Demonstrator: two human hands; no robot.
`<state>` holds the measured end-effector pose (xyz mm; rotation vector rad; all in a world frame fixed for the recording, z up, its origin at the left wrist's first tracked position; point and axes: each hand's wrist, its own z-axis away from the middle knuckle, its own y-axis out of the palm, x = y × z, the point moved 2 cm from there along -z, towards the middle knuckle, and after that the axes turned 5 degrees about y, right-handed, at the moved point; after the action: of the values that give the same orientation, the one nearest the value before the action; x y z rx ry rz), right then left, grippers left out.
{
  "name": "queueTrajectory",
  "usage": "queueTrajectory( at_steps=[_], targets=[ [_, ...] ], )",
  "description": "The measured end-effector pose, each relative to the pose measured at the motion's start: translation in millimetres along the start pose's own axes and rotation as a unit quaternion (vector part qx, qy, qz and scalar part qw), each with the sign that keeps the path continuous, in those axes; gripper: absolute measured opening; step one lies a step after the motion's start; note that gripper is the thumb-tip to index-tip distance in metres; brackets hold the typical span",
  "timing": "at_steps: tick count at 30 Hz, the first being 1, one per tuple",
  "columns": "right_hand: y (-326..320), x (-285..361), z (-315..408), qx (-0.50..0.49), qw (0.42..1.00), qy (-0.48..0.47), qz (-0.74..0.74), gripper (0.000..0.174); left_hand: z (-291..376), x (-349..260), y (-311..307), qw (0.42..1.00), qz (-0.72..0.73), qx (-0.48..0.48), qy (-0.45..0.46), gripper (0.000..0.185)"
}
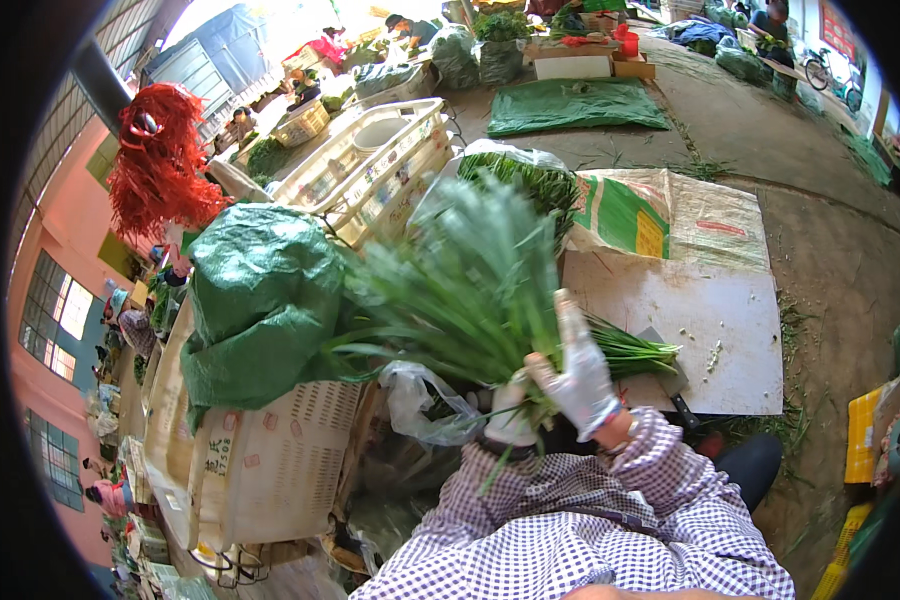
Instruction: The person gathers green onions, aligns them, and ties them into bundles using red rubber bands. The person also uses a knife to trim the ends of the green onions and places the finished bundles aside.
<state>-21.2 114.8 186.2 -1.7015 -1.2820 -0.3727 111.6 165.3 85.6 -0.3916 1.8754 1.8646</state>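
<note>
A large bunch of long green chives [457, 292] fans out up and to the left, its tips blurred. My left hand [511, 421], in a pale glove, is closed around its lower stems. Beside those stems is my white-gloved right hand [583, 382], with fingers straight and thumb apart; whether it touches them I cannot tell. Just right of it, a smaller chive bundle [634, 350] lies on a white board [727, 307]. A knife with a broad blade [671, 377] and black handle lies partly beneath that bundle. Small pale trimmings [714, 356] dot the board.
On the left, a green woven sack [270, 300] covers part of a plastic crate [285, 465]. More chives [525, 180] fill a bag behind the bunch, near another crate [382, 172]. Red strips [157, 165] hang by a pole. A printed sack [712, 217] adjoins the board.
</note>
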Motion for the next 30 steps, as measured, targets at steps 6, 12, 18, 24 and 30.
queueTrajectory(
  at_steps=[6,12,18,24,30],
  targets=[
    [-122,-54,20,-0.122,0.988,0.067,-0.063,0.079,-70,96,113,0.994,-0.087,0.062,0.032,0.058],
    [-214,-192,102,-0.214,0.962,0.148,0.080,0.075,-126,232,126,0.955,-0.124,0.030,-0.267,0.036],
    [-237,-352,219,-0.161,0.863,0.478,0.028,0.085,-133,400,69,0.823,-0.421,-0.118,-0.363,0.059],
    [-271,-346,232,0.020,0.848,0.518,0.105,0.091,-116,416,17,0.813,-0.489,-0.168,-0.268,0.054],
    [-310,-356,203,0.000,0.799,0.601,0.016,0.099,-133,373,40,0.830,-0.427,-0.292,-0.209,0.064]
  ],
)
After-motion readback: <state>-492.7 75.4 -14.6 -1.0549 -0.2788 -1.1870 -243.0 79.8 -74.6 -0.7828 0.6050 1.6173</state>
